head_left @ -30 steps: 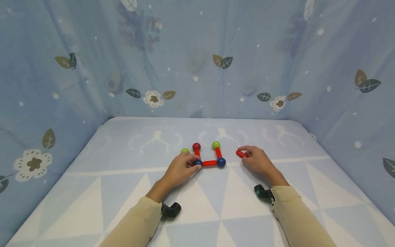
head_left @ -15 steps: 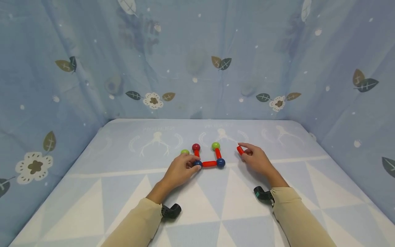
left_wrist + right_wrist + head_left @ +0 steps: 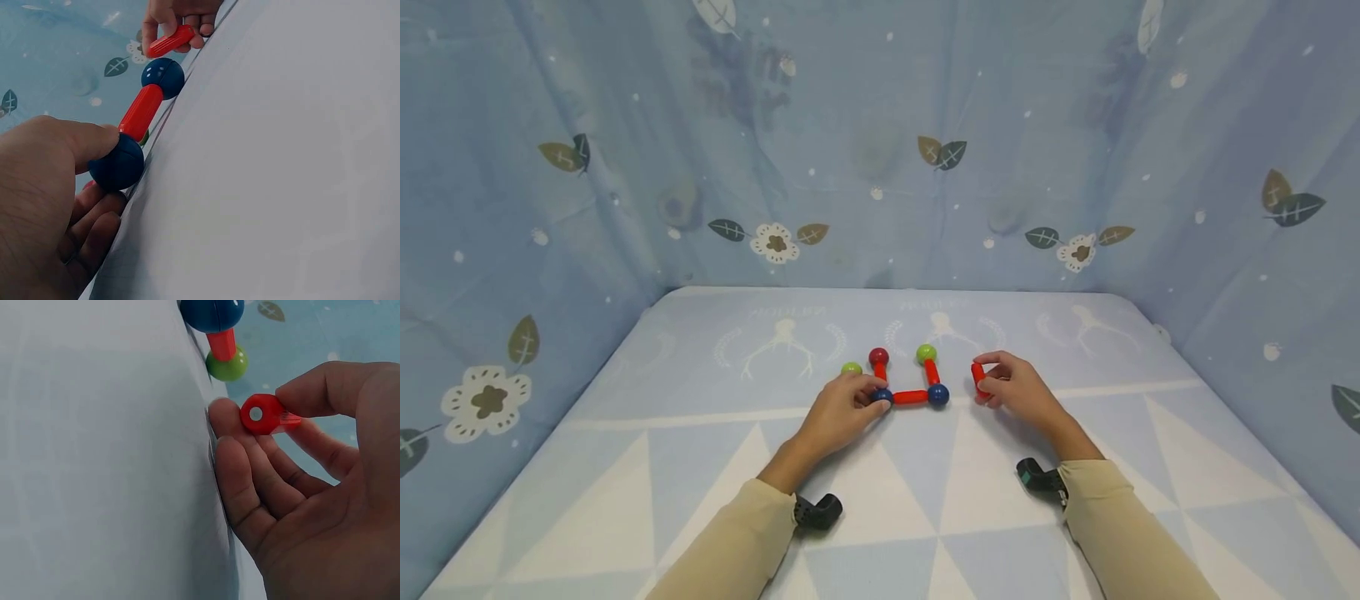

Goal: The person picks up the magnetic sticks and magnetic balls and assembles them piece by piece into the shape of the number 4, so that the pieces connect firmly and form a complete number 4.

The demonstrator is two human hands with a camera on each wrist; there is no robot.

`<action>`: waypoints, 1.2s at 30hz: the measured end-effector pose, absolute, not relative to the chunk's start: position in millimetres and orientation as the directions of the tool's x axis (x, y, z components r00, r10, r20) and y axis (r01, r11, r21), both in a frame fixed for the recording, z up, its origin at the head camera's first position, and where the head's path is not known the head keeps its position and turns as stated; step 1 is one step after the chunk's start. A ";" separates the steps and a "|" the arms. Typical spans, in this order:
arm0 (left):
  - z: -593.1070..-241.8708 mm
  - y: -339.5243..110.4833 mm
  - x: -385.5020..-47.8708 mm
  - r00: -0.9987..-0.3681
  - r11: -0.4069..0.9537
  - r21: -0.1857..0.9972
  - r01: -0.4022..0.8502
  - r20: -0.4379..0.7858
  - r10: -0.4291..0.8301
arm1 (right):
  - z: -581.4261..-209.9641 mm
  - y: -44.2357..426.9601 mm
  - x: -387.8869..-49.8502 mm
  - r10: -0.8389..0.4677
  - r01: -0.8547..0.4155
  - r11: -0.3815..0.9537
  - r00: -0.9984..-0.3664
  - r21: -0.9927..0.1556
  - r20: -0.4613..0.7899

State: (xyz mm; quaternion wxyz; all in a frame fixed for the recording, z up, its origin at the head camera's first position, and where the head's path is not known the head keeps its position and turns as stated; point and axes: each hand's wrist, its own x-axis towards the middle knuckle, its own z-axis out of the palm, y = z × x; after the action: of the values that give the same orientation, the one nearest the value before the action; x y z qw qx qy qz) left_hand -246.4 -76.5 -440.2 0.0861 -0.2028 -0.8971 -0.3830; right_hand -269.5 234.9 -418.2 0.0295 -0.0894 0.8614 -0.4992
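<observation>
My left hand [image 3: 842, 412] grips a blue ball [image 3: 117, 164] between thumb and fingers, at the left corner of a small structure on the table. A red rod [image 3: 911, 397] joins that ball to a second blue ball [image 3: 938, 395]. From the corners, two more red rods lead away to a dark red ball [image 3: 878, 357] and a green ball [image 3: 927, 354]. Apart from the structure on the right, my right hand [image 3: 1017, 389] pinches a loose red rod [image 3: 264, 414]; its end shows a round metallic spot in the right wrist view.
Another green ball [image 3: 852, 367] peeks out behind my left hand, partly hidden. A patterned cloth [image 3: 880, 533] covers the table, and a blue curtain [image 3: 850, 150] hangs around its back and sides.
The loose red rod has turned in my right hand's fingers, from slanting sideways to pointing nearly away from me. My left hand and the structure stay in place.
</observation>
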 end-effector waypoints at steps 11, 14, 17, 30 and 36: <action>-437.9 -71.7 -245.2 -0.921 0.663 0.639 0.390 0.251 0.299 | -415.0 233.0 -261.2 -0.208 -0.050 0.413 -0.977 -0.909 -0.041; -438.9 -71.1 -245.2 -0.920 0.673 0.627 0.391 0.244 0.307 | -414.9 232.1 -258.5 -0.231 -0.048 0.407 -0.971 -0.912 -0.053; -438.6 -70.8 -244.6 -0.920 0.681 0.618 0.392 0.242 0.309 | -414.8 230.8 -256.3 -0.267 -0.060 0.409 -0.962 -0.910 -0.057; -437.2 -73.3 -242.5 -0.921 0.680 0.621 0.389 0.248 0.300 | -412.7 219.2 -251.9 -0.296 -0.078 0.406 -0.954 -0.910 -0.051; -439.4 -74.6 -243.9 -0.922 0.677 0.626 0.387 0.256 0.291 | -412.0 211.8 -250.8 -0.325 -0.090 0.409 -0.944 -0.908 -0.052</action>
State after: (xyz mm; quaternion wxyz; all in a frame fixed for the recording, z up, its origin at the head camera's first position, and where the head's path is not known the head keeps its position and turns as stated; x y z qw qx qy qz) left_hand -243.9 -74.6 -439.4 0.0675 -0.1856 -0.9131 -0.3568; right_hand -250.8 211.8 -412.0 0.1108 -0.1248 0.8319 -0.5293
